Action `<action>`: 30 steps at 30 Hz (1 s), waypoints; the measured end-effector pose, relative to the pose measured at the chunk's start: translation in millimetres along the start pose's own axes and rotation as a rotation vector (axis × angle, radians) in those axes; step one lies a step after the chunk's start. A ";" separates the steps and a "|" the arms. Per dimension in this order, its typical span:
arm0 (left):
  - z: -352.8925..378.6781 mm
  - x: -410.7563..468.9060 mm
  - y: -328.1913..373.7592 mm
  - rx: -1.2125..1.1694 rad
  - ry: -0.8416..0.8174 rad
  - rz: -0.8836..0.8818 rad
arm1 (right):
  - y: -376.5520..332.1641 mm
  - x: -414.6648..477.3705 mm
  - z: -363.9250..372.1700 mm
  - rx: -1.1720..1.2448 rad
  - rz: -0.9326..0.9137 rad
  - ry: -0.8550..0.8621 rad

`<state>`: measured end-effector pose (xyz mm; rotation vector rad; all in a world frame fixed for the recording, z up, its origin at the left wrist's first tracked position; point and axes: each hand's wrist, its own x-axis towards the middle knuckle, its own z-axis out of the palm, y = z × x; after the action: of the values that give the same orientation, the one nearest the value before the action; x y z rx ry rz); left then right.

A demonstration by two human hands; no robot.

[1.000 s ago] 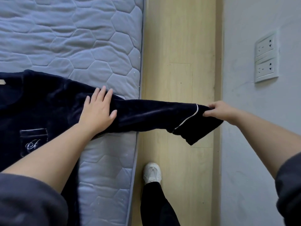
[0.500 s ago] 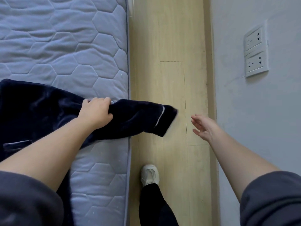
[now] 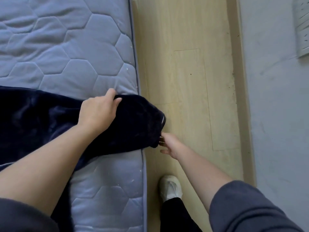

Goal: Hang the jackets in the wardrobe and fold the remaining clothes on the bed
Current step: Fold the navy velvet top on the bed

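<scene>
Bed (image 3: 75,47): quilted blue mattress, fills left half of view. Navy plush garment (image 3: 41,114) lies across it, body running off the left edge and a strip of it trailing down toward the bottom of the view.

Left hand (image 3: 98,113): on top of the bunched sleeve, near the mattress's right edge. Fingers curled over the fold, thumb on the far side. It's grasping the fabric.

Sleeve end (image 3: 147,124): hangs just past the mattress edge, over the floor. White piping line visible at the cuff.

Right hand (image 3: 168,144): just beside the sleeve's lower tip, at the side of the mattress. Fingertips touch or go behind the fabric there and the thumb is spread out below. Can't tell if it's pinching the cuff or only touching it.

Floor (image 3: 192,81): light wood planks between bed and wall. White shoe (image 3: 170,186) with a dark trouser leg stands close beside the mattress, below the right hand.

Far right: grey wall (image 3: 275,114), socket plate (image 3: 302,30) partly cut off by the frame edge.
</scene>
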<state>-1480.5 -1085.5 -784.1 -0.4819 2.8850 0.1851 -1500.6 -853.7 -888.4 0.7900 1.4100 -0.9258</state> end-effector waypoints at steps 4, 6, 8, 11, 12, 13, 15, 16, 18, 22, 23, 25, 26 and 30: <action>14.0 0.3 -2.6 0.007 0.119 0.056 | 0.0 43.5 18.8 0.116 -0.011 0.069; 18.6 -1.2 -1.4 -0.004 0.158 0.081 | -1.6 60.8 18.6 0.194 -0.042 0.059; 21.5 -1.8 -1.8 -0.014 0.175 0.081 | -2.1 72.9 17.0 0.232 -0.061 0.021; 22.4 -3.8 -1.9 -0.034 0.213 0.067 | -3.1 85.4 13.5 0.233 -0.064 0.008; 23.0 -4.5 -1.1 -0.038 0.224 0.068 | -2.8 90.1 13.9 0.249 -0.060 -0.003; 23.7 -5.0 -0.3 -0.036 0.232 0.070 | -2.1 95.3 16.2 0.265 -0.053 -0.020; 25.9 -5.6 1.0 -0.021 0.247 0.079 | 0.2 101.5 25.4 0.276 -0.029 -0.071; 26.9 -5.7 1.2 -0.017 0.251 0.080 | 1.4 102.7 30.3 0.260 -0.015 -0.099; 28.3 -6.0 1.1 -0.011 0.258 0.074 | 2.7 104.6 39.1 0.201 0.015 -0.140; 29.8 -6.0 0.6 0.003 0.258 0.077 | 0.0 104.8 49.5 0.205 0.007 -0.212; 30.2 -5.6 0.6 0.005 0.256 0.079 | -1.8 106.2 48.8 0.200 -0.032 -0.204; 30.8 -4.5 0.7 0.000 0.250 0.085 | -4.9 107.0 39.3 0.159 -0.133 -0.106; 30.8 -4.3 0.5 -0.004 0.250 0.089 | -5.2 104.9 29.8 0.149 -0.170 -0.060; 26.8 -3.9 1.8 -0.007 0.246 0.092 | -1.7 59.5 -39.9 0.208 -0.165 -0.087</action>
<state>-1472.5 -1078.3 -809.1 -0.3978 3.1511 0.1608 -1523.6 -822.7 -948.7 0.7855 1.3316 -1.2350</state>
